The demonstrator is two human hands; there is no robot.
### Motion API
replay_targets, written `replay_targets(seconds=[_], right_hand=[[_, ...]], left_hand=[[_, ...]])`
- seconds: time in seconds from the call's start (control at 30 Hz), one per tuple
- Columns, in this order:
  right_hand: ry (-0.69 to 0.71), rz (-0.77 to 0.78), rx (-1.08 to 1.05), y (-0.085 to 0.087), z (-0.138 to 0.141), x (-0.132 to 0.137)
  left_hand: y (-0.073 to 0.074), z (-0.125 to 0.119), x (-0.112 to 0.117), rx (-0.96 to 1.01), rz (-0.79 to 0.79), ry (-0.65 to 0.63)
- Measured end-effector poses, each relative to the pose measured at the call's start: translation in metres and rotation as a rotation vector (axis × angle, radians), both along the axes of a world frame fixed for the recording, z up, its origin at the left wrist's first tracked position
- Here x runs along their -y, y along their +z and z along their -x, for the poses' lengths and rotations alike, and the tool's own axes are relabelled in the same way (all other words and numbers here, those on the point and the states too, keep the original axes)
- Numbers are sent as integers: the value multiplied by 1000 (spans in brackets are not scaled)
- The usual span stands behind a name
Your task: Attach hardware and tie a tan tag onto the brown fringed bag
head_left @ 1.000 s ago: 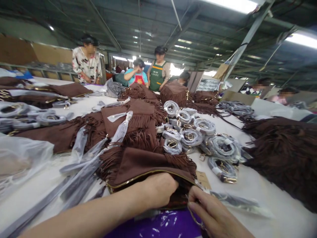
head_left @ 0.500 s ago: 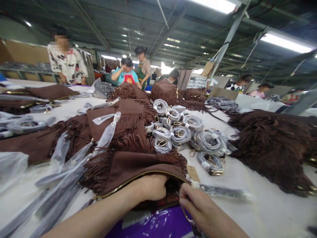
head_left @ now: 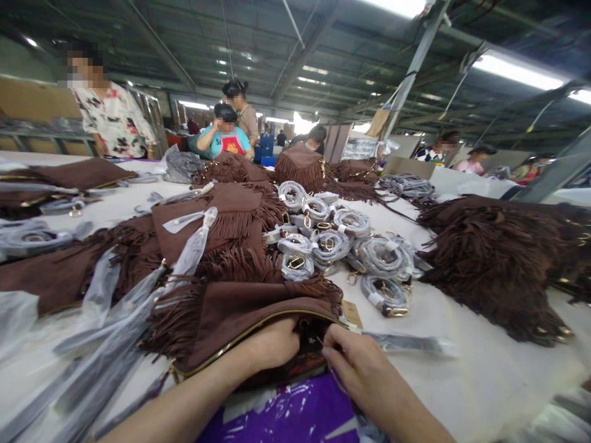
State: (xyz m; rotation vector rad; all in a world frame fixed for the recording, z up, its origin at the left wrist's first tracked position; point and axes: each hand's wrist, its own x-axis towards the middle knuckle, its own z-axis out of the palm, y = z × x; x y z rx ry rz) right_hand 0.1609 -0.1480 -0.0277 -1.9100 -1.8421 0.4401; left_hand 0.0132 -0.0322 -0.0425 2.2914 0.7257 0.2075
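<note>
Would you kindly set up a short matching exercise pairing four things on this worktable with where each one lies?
Things:
1. left hand
2. paper tag
3. wrapped straps
4. purple sheet

Places:
A. heaped at mid-table
B. at the near table edge, under the bag
C. inside the open brown fringed bag
D. beside the bag's right corner

Pairs: 1-C, 2-D, 3-A, 4-B

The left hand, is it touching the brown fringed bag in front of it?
Touching. The head view shows the left hand pushed into the zippered opening of the brown fringed bag.
</note>
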Motion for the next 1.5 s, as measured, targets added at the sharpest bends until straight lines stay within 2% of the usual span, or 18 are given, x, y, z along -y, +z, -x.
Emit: replay_targets(seconds=[0.1, 0.27, 0.4, 0.53, 0.67, 0.8, 0.93, 1.0, 1.07, 1.13, 1.17, 1.23, 1.33, 1.4, 1.5], right_hand=[[-75, 15, 134, -4, 10, -6], [-206, 107, 328, -3, 21, -13], [-227, 106, 354, -1, 21, -17], [-248, 98, 368, 1, 24, -23], [-232, 88, 362, -1, 25, -27], [-223, 74, 350, -6, 24, -30], [-173, 52, 312, -8, 21, -25], [-99, -24, 239, -9, 18, -14], [-38, -196, 138, -12, 14, 0], [-26, -376, 42, -15, 9, 15], [-32, -419, -3, -16, 7, 22], [-31, -377, -139, -13, 6, 31], [-65, -205, -506, -1, 14, 30], [-96, -162, -746, 8, 22, 20], [-115, -206, -944, 15, 32, -1]], left_hand=[[-7, -1, 0, 85, 131, 106], [-4, -3, 5, 152, 153, 100], [-1, -3, 8, 219, 169, 111], [-2, -5, 8, 305, 296, 150], [-6, -7, 5, 310, 407, 165], [-9, -8, 3, 291, 377, 148], [-4, -5, 3, 296, 224, 127], [-2, -2, 2, 294, 155, 120], [1, 0, 1, 249, 142, 106], [5, 3, 0, 177, 158, 86], [9, 5, 0, 149, 163, 77], [19, 10, 3, 116, 147, 52], [38, 16, 8, 116, 122, -16], [46, 17, 10, 145, 253, -78], [45, 15, 6, 273, 628, -99]])
